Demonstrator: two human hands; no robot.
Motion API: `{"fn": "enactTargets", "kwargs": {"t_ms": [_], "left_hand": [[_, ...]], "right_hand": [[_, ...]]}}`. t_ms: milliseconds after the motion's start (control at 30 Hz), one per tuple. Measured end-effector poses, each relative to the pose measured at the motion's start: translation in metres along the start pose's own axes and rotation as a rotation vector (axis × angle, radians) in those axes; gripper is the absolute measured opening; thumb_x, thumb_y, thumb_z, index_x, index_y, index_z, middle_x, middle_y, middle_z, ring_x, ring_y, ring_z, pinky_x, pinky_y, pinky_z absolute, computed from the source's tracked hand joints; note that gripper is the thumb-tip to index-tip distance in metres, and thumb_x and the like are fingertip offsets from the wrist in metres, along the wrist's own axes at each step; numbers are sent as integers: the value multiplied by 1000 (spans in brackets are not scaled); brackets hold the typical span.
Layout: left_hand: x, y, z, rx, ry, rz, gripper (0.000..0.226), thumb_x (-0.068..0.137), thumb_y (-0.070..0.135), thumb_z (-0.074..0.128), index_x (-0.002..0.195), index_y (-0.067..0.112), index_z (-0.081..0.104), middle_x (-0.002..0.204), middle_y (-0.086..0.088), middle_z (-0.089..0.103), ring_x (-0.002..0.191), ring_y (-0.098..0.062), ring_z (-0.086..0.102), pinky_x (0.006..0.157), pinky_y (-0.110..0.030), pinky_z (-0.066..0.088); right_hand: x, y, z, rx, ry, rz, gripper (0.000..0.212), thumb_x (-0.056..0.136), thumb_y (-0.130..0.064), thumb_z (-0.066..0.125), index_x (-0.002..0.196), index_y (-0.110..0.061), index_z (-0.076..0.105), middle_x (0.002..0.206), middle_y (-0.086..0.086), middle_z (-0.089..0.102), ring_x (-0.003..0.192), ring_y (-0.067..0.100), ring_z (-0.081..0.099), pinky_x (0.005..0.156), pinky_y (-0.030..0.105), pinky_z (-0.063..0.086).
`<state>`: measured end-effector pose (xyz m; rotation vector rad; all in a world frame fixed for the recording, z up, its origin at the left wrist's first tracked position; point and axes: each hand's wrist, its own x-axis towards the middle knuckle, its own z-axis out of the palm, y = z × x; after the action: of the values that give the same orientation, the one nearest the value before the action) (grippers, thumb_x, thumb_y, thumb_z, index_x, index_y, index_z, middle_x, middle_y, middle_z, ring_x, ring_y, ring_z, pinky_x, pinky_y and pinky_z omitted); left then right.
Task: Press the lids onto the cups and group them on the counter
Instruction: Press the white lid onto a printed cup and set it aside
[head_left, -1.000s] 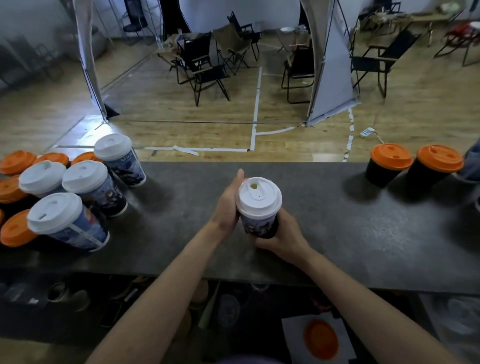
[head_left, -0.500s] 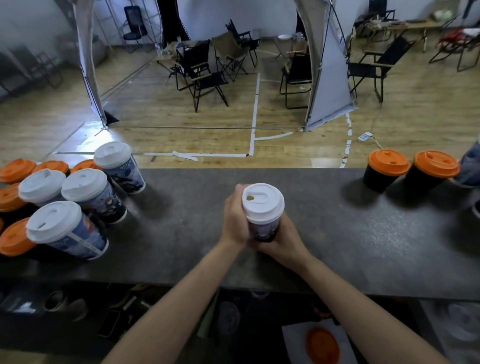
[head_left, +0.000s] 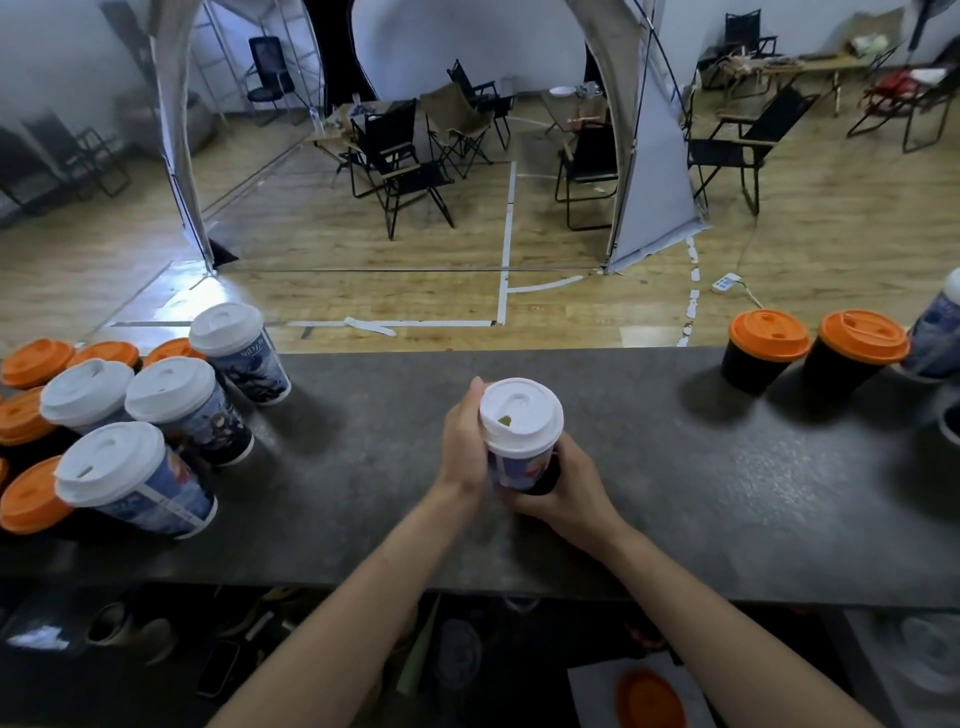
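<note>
Two hands, left hand and right hand, still tight around the white-lidded cup, sip hole now near-left.

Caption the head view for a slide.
Left hand and right hand grip a white-lidded cup at the counter; lidded cups cluster at left, two orange-lidded cups at right.

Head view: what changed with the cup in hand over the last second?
The left hand, first flat-fingered beside the cup, closed round it. The cup was turned: its lid's sip hole went from the far side to the near left. The right hand kept its grip low on the cup. The grouped cups at left and the two orange-lidded cups at right stayed put.
</note>
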<state>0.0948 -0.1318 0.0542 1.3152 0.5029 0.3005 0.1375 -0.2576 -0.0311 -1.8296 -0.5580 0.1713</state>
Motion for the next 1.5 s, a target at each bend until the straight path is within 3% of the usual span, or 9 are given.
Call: {"fn": "enactTargets", "kwargs": {"t_ms": [100,267,467,633,833,1000,1167,1300,1500], "left_hand": [[5,14,-8,18,-129,-85,48,109,33,38,84,10,72,76,1,75,77,-12,69,68,-18,53],[-5,0,5,20,89,71,46,110,22,36,80,14,70,66,13,73,66,3,67,62,-12,50],[10,15,-5,89,-181,-112,50,109,37,37,90,8,73,89,-4,75,88,-15,69,78,-21,53],[2,0,0,67,24,78,47,111,25,35,85,9,71,74,8,74,71,-1,68,68,-17,51],[15,12,-2,51,-180,-61,54,110,34,30,103,0,72,93,-10,76,89,-18,72,79,-24,57],[3,-6,7,-13,37,58,47,110,25,37,85,10,73,76,3,77,75,-8,71,67,-17,54],[7,5,2,53,-185,-20,51,110,28,32,101,-1,74,88,-9,77,83,-15,74,73,-22,56],[12,3,-3,17,-94,-5,50,109,28,38,83,11,78,84,-4,78,80,-15,72,74,-23,55],[8,-5,5,4,-63,-1,50,111,29,33,95,6,75,88,-3,79,85,-11,74,76,-23,55]], "right_hand": [[0,1,-1,-19,-23,-18,70,67,-12,92,128,-18,60,124,-10,70,114,3,65,95,36,55],[0,-2,3,0,-13,-30,84,65,-29,97,135,-23,51,134,-14,63,123,1,59,99,23,52],[-2,3,-1,-13,-35,-24,75,68,-10,92,132,-21,54,126,-18,64,116,-13,58,92,8,45],[0,1,3,32,-3,2,87,61,-33,99,133,-24,51,131,-13,63,120,-2,60,96,20,52],[0,3,0,9,9,-39,79,69,-9,92,128,-39,48,126,-25,62,116,-11,60,91,8,46],[1,-3,3,43,13,-46,85,66,-30,96,139,-20,54,137,-10,64,127,4,59,103,22,49],[0,1,-1,15,-16,-16,72,69,-24,91,135,-19,61,131,-12,68,123,4,63,103,37,53],[0,-1,1,9,-14,-34,78,67,-26,95,136,-22,58,133,-15,65,125,1,60,102,29,52],[0,-4,-1,39,24,2,83,64,-31,93,138,-24,56,134,-15,65,125,2,60,102,32,53]]}}
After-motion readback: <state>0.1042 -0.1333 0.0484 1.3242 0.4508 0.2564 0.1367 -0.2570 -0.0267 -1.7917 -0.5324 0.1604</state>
